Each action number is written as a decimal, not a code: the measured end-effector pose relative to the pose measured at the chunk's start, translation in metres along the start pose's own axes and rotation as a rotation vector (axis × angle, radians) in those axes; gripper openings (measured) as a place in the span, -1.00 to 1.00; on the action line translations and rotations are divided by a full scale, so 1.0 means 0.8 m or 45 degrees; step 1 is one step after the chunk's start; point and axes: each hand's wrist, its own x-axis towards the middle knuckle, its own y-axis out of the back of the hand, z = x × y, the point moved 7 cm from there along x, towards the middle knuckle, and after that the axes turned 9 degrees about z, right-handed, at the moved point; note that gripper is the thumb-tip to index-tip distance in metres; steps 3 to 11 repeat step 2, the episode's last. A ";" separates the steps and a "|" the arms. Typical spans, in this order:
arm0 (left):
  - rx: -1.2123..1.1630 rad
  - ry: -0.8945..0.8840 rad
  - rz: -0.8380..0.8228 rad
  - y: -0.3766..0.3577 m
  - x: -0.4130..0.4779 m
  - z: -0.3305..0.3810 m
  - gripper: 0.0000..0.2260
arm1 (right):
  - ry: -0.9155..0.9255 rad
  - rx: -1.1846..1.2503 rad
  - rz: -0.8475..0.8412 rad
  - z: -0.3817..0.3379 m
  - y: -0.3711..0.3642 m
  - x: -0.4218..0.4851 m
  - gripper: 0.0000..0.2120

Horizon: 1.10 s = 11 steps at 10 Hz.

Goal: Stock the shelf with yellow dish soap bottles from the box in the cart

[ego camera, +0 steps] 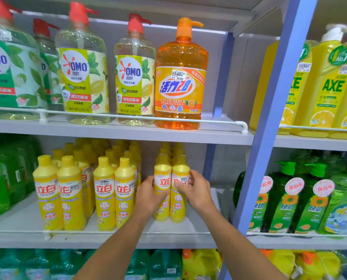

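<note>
Two yellow dish soap bottles stand side by side at the centre of the frame, touching each other, on the middle shelf [17, 223], and each one is in a hand. The left hand [148, 196] wraps its fingers around the left bottle [162, 170] at the label. The right hand [197, 191] grasps the right bottle [181, 170] in the same way, with the thumb on the front of the label. Both bottles are upright and their bases seem to sit on the shelf board, at the head of a double row that runs to the back. A little apart, to the left of centre, are the neighbouring rows [104, 190] of the same product. Some bare board remains between the pair and the front rail [168, 233]. The box and the cart are not in view. I judge that the step in hand is the placing of this pair: setting them in line and turning the labels to the front. The next move, I think, calls for loosening both grips without tipping the bottles, because they are tall and narrow and stand close together. After that comes a turn to the cart for more.
</note>
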 end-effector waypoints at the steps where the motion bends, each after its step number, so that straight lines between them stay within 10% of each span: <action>1: 0.089 0.022 -0.056 0.005 -0.007 0.001 -0.47 | 0.017 -0.110 -0.009 -0.010 0.011 -0.022 -0.50; 11: 0.247 -0.071 -0.150 0.012 -0.015 0.004 -0.50 | 0.058 -0.365 -0.048 -0.024 0.019 -0.042 -0.43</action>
